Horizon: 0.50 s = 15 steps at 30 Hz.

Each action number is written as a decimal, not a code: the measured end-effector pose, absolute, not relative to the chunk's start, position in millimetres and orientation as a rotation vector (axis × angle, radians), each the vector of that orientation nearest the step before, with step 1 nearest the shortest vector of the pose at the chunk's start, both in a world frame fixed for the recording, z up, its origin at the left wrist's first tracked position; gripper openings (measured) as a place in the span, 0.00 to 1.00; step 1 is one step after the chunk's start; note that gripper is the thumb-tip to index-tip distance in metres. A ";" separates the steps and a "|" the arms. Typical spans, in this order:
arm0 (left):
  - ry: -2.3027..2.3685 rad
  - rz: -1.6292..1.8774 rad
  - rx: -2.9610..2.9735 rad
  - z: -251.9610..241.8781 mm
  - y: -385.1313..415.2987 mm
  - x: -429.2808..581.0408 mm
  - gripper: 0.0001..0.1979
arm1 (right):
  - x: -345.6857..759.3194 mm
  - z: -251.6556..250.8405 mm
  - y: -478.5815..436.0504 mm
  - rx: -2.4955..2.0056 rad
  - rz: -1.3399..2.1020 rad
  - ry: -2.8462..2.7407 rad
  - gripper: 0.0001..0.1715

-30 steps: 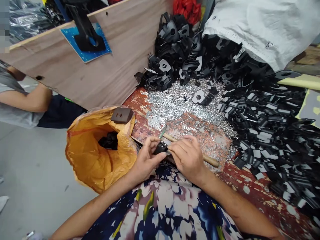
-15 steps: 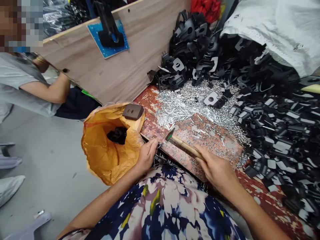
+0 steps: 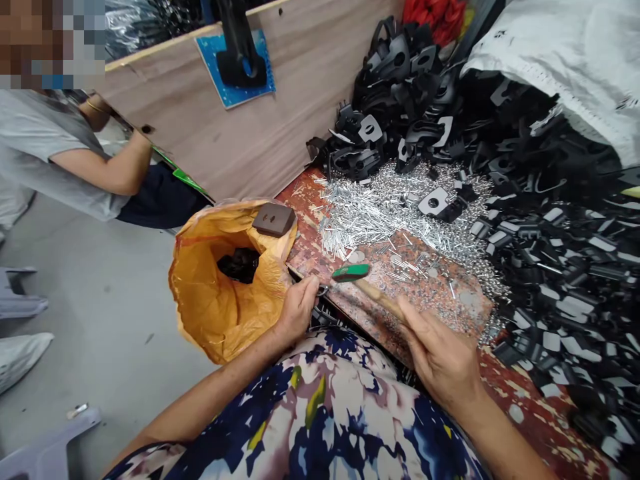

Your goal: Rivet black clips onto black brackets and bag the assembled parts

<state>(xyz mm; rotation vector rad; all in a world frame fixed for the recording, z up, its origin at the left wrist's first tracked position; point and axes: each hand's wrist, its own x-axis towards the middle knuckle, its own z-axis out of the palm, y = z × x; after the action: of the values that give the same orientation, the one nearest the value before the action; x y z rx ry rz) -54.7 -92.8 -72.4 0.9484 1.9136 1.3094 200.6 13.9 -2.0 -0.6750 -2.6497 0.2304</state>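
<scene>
My right hand [image 3: 440, 352] is closed round the wooden handle of a small hammer [image 3: 373, 288]. Its green head hangs just above the reddish stone slab [image 3: 440, 287]. My left hand [image 3: 299, 308] is closed on a small black plastic part with a metal pin [image 3: 320, 291] at the slab's near left edge, right under the hammer head. Most of that part is hidden by my fingers.
An orange sack [image 3: 225, 293] with black parts inside stands left of the slab, a brown plate [image 3: 274, 219] on its rim. Loose silver pins [image 3: 380, 213] and heaps of black plastic parts [image 3: 550, 233] cover the table. Another person [image 3: 75, 160] sits at the left behind a wooden board [image 3: 260, 120].
A second ago both hands held the black part together with the hammer lying on the slab. My right hand has since picked up the hammer and raised its head over the part.
</scene>
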 end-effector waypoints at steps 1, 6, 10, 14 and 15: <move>1.919 1.307 0.945 -72.3 -93.1 -55.2 0.21 | 199.9 -3.0 14.0 -0.667 0.227 -2.695 0.31; 1.901 1.301 0.977 -66.0 -92.4 -55.9 0.20 | 192.5 -12.4 15.5 -0.754 0.441 -2.811 0.27; 1.845 1.281 1.031 -52.7 -95.0 -64.8 0.20 | 187.3 -19.4 17.4 -0.861 0.403 -2.776 0.22; 2.205 1.148 1.089 -28.8 -116.5 -104.7 0.19 | 189.4 -20.9 29.9 -0.879 0.251 -2.793 0.16; 2.393 1.111 1.088 -21.2 -124.4 -119.1 0.18 | 191.7 -18.1 38.0 -0.868 0.308 -2.788 0.15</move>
<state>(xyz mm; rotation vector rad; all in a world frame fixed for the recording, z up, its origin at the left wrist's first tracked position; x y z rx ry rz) -119.1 -124.4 -21.2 1.0884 2.3933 1.1109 191.7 38.0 -18.1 -0.8675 -2.7884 0.3079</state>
